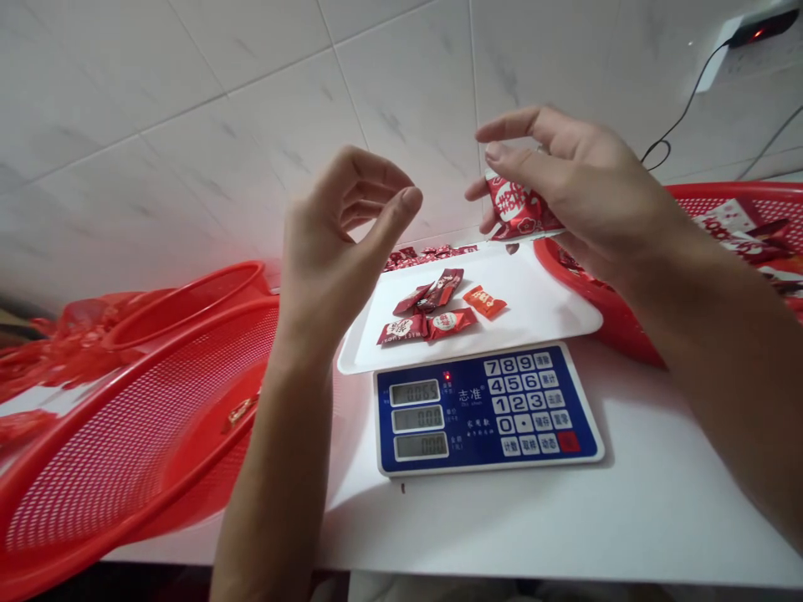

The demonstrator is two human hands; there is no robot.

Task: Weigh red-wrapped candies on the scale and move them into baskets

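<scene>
My left hand is raised over the left side of the scale's white tray. Its fingers curl in and the thumb tip meets the index finger, with nothing visible between them. Across from it, my right hand holds a red packet with white printing, partly hidden by the thumb and palm. Below, several dark red wrapped candies and an orange-red candy lie on the tray. The blue scale has a lit red light and digits on its displays.
Red mesh baskets stand at left, one with a small wrapped piece inside. Another red basket at right holds packets. More candies lie behind the tray, against the tiled wall. A black plug and cable hang upper right.
</scene>
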